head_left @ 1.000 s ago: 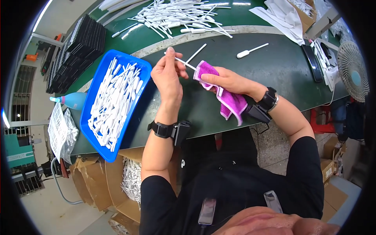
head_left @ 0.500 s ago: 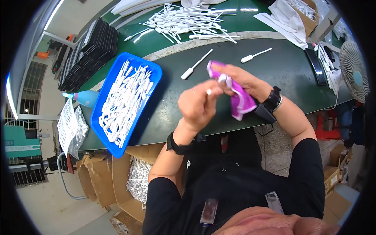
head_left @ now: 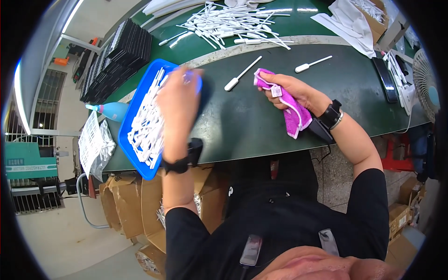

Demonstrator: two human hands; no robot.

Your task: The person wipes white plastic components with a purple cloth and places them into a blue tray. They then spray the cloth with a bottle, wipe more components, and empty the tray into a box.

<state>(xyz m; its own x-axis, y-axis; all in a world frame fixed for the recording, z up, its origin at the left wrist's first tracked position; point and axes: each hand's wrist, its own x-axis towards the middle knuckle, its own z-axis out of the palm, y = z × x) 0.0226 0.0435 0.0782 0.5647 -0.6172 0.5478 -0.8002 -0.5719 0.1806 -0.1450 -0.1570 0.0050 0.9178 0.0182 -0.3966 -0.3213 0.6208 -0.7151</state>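
- The left hand point(head_left: 179, 100) is a motion blur over the far part of the blue tray point(head_left: 145, 172); whether its fingers are curled or spread, and whether they hold anything, I cannot tell.
- The right hand point(head_left: 289, 91) is closed firmly round a purple cloth point(head_left: 298, 119), thumb on top; the cloth hides some of the fingers, and whether anything lies inside its folds cannot be made out.
- The cloth's long axis slants from the thumb down toward the body and to the right, its loose end hanging free with a small white tag near the fingers.
- Between the hands lies the nearer loose white pipette-shaped stick point(head_left: 239, 78), bulb toward the body and left, stem pointing away and right.
- Beyond the right hand, another loose stick point(head_left: 311, 64) lies flatter, bulb left, stem pointing right and slightly away.
- White sticks point(head_left: 147, 130) fill the tray, many aligned roughly with its slanting long side; hand and forearm cover part of them.
- Farther off, a heap of similar sticks point(head_left: 228, 23) points every way, many overlapping.
- The desk fan point(head_left: 425, 81) is cut off at the right rim.
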